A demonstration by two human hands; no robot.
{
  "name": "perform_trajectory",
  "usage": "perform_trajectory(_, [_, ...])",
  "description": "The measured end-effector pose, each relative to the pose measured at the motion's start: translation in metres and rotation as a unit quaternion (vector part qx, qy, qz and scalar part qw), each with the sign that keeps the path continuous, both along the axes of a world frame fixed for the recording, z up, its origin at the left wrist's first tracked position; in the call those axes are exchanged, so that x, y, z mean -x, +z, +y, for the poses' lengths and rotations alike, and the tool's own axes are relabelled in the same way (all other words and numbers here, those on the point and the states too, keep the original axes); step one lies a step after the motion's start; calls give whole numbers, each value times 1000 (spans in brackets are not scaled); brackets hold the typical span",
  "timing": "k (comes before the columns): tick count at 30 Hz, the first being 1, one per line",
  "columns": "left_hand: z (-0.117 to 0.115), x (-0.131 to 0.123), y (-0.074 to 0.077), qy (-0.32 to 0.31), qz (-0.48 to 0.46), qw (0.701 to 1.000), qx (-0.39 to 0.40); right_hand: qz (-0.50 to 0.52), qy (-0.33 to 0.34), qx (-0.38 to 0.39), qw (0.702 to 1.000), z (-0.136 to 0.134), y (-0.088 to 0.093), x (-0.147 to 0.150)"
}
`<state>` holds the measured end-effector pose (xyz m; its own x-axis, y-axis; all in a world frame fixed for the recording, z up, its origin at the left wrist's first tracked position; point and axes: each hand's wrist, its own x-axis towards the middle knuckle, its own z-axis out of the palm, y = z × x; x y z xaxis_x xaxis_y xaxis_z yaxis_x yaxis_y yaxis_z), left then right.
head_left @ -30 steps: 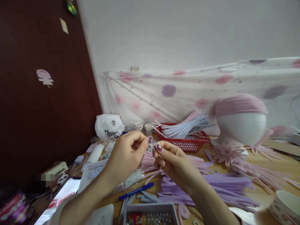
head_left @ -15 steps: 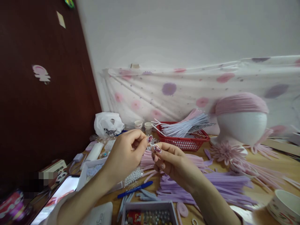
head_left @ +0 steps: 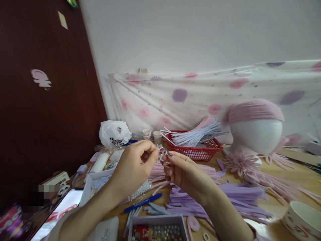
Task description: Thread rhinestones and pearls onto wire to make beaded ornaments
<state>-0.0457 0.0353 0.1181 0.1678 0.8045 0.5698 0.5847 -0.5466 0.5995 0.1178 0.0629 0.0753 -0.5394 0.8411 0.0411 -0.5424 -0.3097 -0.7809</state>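
Note:
My left hand and my right hand meet above the wooden table, fingertips pinched together on a small cluster of clear beads. Both hands are closed round it, and the nails are painted dark pink. Below them lie lilac pipe cleaners, a string of white pearls and a blue pen.
A red basket of pale pipe cleaners stands behind, beside a white foam head wrapped in pink. A bead box, a phone, a white bag and a paper cup lie around. A dark red door is at left.
The hands stay pinched on the bead cluster; the right fingers have shifted slightly against it. The view has drifted a little.

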Motion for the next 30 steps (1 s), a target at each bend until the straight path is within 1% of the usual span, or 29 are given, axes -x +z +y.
perform_trajectory(7, [-1,-3,-2,-11,23,1000,0,-58,6,-17,998,-1,1,-2])
perform_trajectory(10, [-1,-3,-2,-14,23,1000,-3,-46,0,0,999,-3,3,-2])
perform_trajectory(15, [0,-4,-1,-4,28,999,-35,-21,-36,19,999,-3,5,-2])
perform_trajectory(18, [2,-7,2,-5,25,999,-33,-11,-36,32,999,-1,5,-3])
perform_trajectory(24, [2,-13,10,-17,35,999,-9,-7,-21,8,1000,-2,8,-6])
perform_trajectory(27, [-1,-15,10,-20,31,999,-12,-35,-13,-5,999,-5,10,-10])
perform_trajectory(30, [-3,-16,8,-10,34,999,-28,-45,-20,-13,999,-7,13,-13])
